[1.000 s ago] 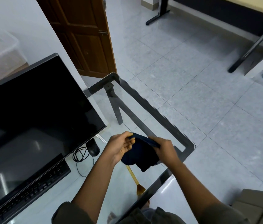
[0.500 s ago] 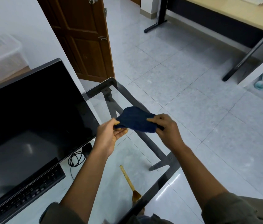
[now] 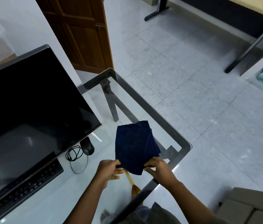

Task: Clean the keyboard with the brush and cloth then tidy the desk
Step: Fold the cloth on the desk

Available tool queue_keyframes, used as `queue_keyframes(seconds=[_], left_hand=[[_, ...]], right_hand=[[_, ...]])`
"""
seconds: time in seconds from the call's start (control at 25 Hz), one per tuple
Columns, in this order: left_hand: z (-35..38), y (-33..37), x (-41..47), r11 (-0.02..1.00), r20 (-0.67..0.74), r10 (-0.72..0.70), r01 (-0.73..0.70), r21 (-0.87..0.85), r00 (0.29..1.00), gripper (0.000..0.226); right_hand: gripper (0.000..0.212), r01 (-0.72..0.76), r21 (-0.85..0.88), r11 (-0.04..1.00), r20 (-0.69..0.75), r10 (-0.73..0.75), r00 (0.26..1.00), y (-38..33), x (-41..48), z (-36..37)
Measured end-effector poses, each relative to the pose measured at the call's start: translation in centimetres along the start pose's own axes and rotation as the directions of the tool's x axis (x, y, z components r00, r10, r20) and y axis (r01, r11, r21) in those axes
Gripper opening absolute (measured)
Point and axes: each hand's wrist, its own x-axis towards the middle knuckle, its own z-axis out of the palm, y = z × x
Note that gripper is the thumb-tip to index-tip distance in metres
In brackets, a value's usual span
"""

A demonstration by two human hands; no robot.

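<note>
**A:** What are the fingers doing?

**B:** The left hand [image 3: 109, 170] pinches the near left corner of the dark blue cloth [image 3: 134, 146] between thumb and fingers. The right hand [image 3: 158, 167] pinches the near right corner the same way. The hands are close together, and the cloth's near point hangs between them.

**A:** And the rest of the cloth?

**B:** It spreads away from the fingers, folded in layers along its right side. I cannot tell whether it rests on the glass surface [image 3: 151, 109] or is held just above it.

**A:** Anything below the fingers?

**B:** The brush [image 3: 132, 183] lies on the surface. Its wooden handle runs from under the cloth's near point toward the person, and its head is just beside the dark frame edge.

**A:** How close are the edges?

**B:** The surface's right edge runs just right of the right hand. Its rounded corner lies beyond and right of the fingers, near the cloth's folded side. Past that edge there is open tiled floor [image 3: 192, 94].

**A:** And left of the fingers?

**B:** Bare glass first, then a coiled cable [image 3: 74, 155] and a mouse [image 3: 88, 147]. Farther left, the keyboard [image 3: 22, 188] sits below the monitor [image 3: 30, 102], well apart from both hands.
</note>
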Motion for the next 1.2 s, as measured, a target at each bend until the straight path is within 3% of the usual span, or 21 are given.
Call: queue_keyframes(seconds=[0.08,0.16,0.2,0.24,0.28,0.32,0.4,0.52,0.56,0.64,0.76,0.96,1.12,1.2], left_hand=[[0.0,0.3,0.3,0.993,-0.009,0.013,-0.012,0.117,1.000,0.019],[-0.2,0.7,0.4,0.946,-0.003,0.027,-0.024,0.322,1.000,0.020],[-0.3,0.8,0.4,0.859,-0.011,0.063,-0.049,0.510,0.998,0.023],[-0.5,0.9,0.4,0.704,-0.029,0.137,-0.077,0.706,0.990,0.027],[-0.3,1.3,0.3,0.522,-0.030,0.252,-0.110,0.846,0.967,0.029],[0.1,2.1,0.1,0.404,0.003,0.388,-0.173,0.898,0.922,0.030],[1.9,4.8,-0.1,0.329,0.143,0.584,-0.395,0.858,0.799,0.026],[6.2,8.4,3.2,0.236,0.316,0.728,-0.656,0.717,0.608,0.016],[7.7,9.1,4.8,0.200,0.364,0.724,-0.683,0.703,0.586,0.023],[9.9,9.5,7.8,0.117,0.439,0.649,-0.652,0.749,0.621,0.036],[11.4,9.2,10.7,-0.011,0.462,0.636,-0.591,0.807,0.618,0.044],[11.0,11.1,11.4,0.052,0.459,0.679,-0.661,0.749,0.574,0.019],[9.5,12.9,10.9,0.112,0.435,0.747,-0.740,0.663,0.502,0.010],[9.4,13.9,11.1,0.149,0.425,0.751,-0.757,0.637,0.505,0.010]], right_hand=[[0.018,-0.148,0.065,0.987,-0.058,0.152,0.987,-1.3,-0.2,0.2],[0.028,-0.278,0.076,0.958,0.004,0.278,0.961,-2.4,0.2,0.6],[0.030,-0.311,0.060,0.949,0.050,0.308,0.950,-2.9,0.4,1.0],[0.030,-0.340,0.044,0.939,0.079,0.336,0.939,-3.3,0.6,1.4],[0.027,-0.363,0.035,0.931,0.083,0.359,0.930,-3.5,0.7,1.7],[0.024,-0.385,0.037,0.922,0.079,0.381,0.921,-3.7,0.9,1.9],[0.018,-0.400,0.082,0.913,0.069,0.395,0.916,-3.5,1.3,2.0],[0.022,-0.392,0.206,0.897,0.026,0.395,0.918,-3.3,0.8,1.5],[0.022,-0.393,0.252,0.884,-0.023,0.412,0.911,-3.1,0.4,1.3],[0.018,-0.399,0.307,0.864,-0.159,0.460,0.873,-2.5,-0.2,1.0],[0.011,-0.448,0.288,0.846,-0.289,0.523,0.802,-1.3,-0.5,0.7],[0.004,-0.440,0.333,0.834,-0.261,0.529,0.807,-0.7,0.2,0.5],[0.015,-0.386,0.470,0.794,-0.270,0.545,0.794,-0.9,0.4,0.2],[0.019,-0.350,0.500,0.792,-0.307,0.540,0.784,-0.9,0.8,-0.5]])
